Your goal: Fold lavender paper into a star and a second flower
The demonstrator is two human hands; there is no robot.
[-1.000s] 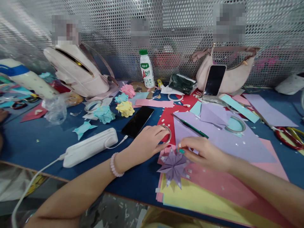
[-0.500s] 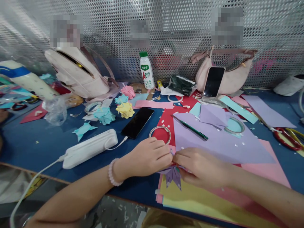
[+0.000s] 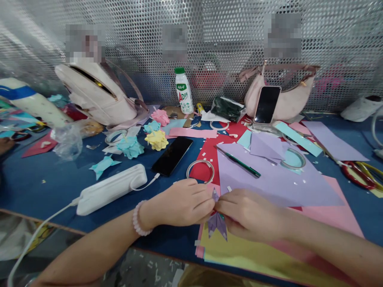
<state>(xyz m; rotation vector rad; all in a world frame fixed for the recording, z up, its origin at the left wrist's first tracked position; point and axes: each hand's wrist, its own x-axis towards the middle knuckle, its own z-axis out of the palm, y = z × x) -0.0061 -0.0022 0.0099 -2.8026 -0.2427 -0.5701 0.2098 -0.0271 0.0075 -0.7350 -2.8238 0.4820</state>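
— How is the grip?
— The left grip [image 3: 184,202] and the right grip [image 3: 249,213] are closed, both pinching the purple paper star [image 3: 218,228] over the yellow sheet [image 3: 242,251].
— What could go wrong?
— Perhaps a fold tears, if they pull unequally.
— And containers?
— The white bottle [image 3: 183,94] is capped, content not visible. The pale backpack [image 3: 104,104] is unzipped, dark inside.

Purple paper star [image 3: 217,227]; white bottle [image 3: 183,95] with green cap [image 3: 179,70]; cream flask [image 3: 42,107] with blue band [image 3: 16,93], perhaps speckled
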